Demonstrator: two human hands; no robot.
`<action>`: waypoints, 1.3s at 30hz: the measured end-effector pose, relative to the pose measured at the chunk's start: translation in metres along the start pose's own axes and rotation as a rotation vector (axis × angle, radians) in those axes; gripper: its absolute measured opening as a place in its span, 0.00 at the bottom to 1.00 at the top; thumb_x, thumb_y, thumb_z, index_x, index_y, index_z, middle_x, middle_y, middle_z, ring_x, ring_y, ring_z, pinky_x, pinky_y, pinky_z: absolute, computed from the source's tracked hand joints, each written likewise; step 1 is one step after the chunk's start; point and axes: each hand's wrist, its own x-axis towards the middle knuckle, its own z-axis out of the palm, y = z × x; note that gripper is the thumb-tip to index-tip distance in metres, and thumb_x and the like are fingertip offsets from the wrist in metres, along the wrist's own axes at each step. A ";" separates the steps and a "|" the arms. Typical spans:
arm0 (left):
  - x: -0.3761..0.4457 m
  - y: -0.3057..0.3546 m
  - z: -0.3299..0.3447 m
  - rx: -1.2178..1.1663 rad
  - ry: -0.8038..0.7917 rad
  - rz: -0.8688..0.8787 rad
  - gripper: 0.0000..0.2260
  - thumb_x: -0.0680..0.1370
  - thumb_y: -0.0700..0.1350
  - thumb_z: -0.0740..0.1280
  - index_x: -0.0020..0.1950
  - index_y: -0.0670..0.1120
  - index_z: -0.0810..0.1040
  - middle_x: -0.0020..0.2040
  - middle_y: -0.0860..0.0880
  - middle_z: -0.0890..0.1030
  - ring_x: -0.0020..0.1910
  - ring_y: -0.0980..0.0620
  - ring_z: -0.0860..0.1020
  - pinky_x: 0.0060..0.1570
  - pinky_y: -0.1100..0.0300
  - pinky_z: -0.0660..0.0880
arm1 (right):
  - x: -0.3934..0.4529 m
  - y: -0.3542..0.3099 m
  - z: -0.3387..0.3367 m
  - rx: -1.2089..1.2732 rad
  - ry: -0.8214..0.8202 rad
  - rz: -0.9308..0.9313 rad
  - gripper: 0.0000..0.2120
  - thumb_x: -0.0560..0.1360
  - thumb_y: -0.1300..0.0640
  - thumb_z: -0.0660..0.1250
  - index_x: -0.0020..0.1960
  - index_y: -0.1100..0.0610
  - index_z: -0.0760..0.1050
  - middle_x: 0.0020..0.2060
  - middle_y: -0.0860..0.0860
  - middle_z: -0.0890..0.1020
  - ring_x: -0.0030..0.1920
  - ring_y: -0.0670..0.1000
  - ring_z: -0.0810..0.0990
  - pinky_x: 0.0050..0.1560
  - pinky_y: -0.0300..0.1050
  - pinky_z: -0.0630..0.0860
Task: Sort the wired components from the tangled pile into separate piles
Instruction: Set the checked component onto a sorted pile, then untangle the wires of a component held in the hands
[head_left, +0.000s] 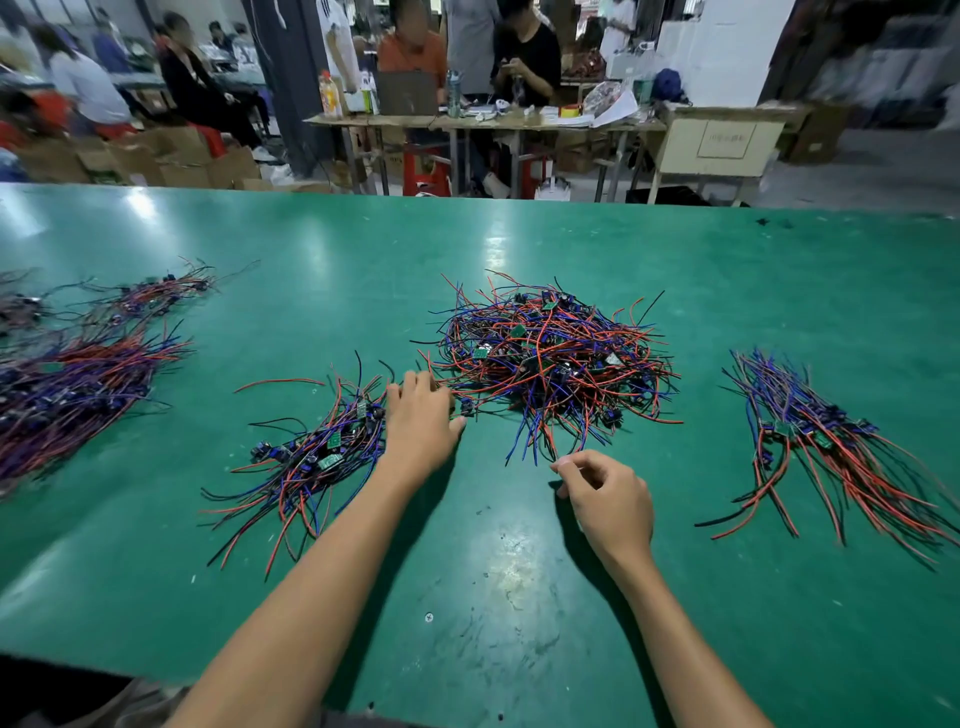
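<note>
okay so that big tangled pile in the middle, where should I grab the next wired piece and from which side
Probably from the near edge of the tangled pile, by the loose wire ends that fan out toward you, just ahead of the right hand. They lie free on the green table, so a pinch there should draw one piece out. The small boards sit buried under crossing wires, harder to lift cleanly.

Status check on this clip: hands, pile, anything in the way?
Left hand open, fingers at tangled pile edge. Right hand loosely curled by the pile's near wires, grip unclear. Sorted piles either side. Nothing blocking.
</note>
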 end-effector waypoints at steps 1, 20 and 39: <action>0.000 0.001 0.005 0.004 -0.008 -0.021 0.13 0.81 0.57 0.64 0.59 0.50 0.78 0.63 0.46 0.73 0.66 0.45 0.66 0.65 0.48 0.62 | 0.000 0.000 0.000 -0.003 -0.002 -0.004 0.08 0.76 0.45 0.69 0.40 0.44 0.82 0.30 0.43 0.84 0.35 0.47 0.82 0.37 0.43 0.76; -0.116 0.056 0.024 -0.989 0.078 0.214 0.02 0.76 0.44 0.74 0.48 0.50 0.86 0.43 0.59 0.83 0.41 0.59 0.79 0.43 0.70 0.71 | -0.011 -0.004 -0.022 0.496 -0.327 -0.073 0.12 0.73 0.42 0.71 0.44 0.51 0.85 0.34 0.47 0.84 0.29 0.39 0.77 0.27 0.32 0.69; -0.110 0.036 0.016 -0.864 0.308 0.118 0.03 0.79 0.45 0.71 0.50 0.51 0.84 0.44 0.58 0.81 0.46 0.59 0.76 0.46 0.70 0.69 | -0.012 -0.005 -0.018 0.629 -0.191 -0.094 0.07 0.76 0.53 0.72 0.50 0.55 0.86 0.41 0.52 0.88 0.31 0.47 0.75 0.31 0.35 0.72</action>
